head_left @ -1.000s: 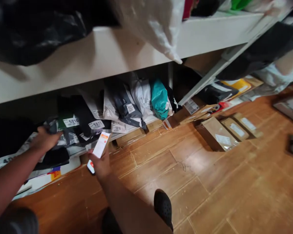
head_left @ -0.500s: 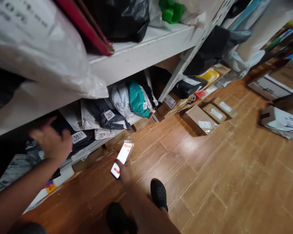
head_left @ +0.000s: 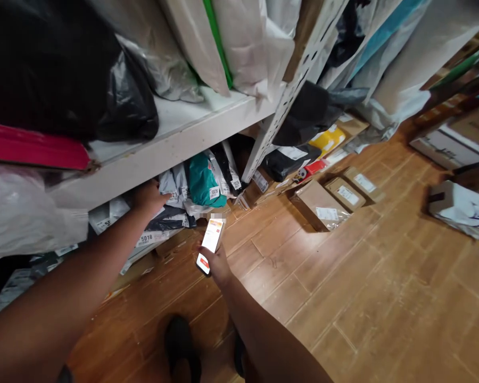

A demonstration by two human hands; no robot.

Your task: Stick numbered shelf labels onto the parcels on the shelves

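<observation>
My right hand [head_left: 216, 261] is closed around a smartphone [head_left: 210, 242] with a lit white and orange screen. My left hand [head_left: 149, 198] reaches in under the shelf edge, at a light grey parcel bag [head_left: 168, 186] whose label ends in 23. Most of its fingers are hidden or blurred, so I cannot tell whether they grip the bag. Just right of it sits a teal parcel bag [head_left: 204, 181] labelled 5026. Below the hand lie a dark parcel bag [head_left: 165, 219] and a pale parcel labelled 5018 [head_left: 154, 238].
Above runs a white shelf board [head_left: 175, 146] loaded with a black bag [head_left: 131, 101], white bags and a red box [head_left: 32, 146]. A perforated metal post [head_left: 279, 117] stands to the right. Cardboard boxes [head_left: 317, 199] sit on the wooden floor [head_left: 303, 298], with more boxes [head_left: 451, 143] at far right.
My left hand has moved right and farther in, from near the 5011 parcel to the light grey bag. The phone has shifted slightly up and right, and the view has turned.
</observation>
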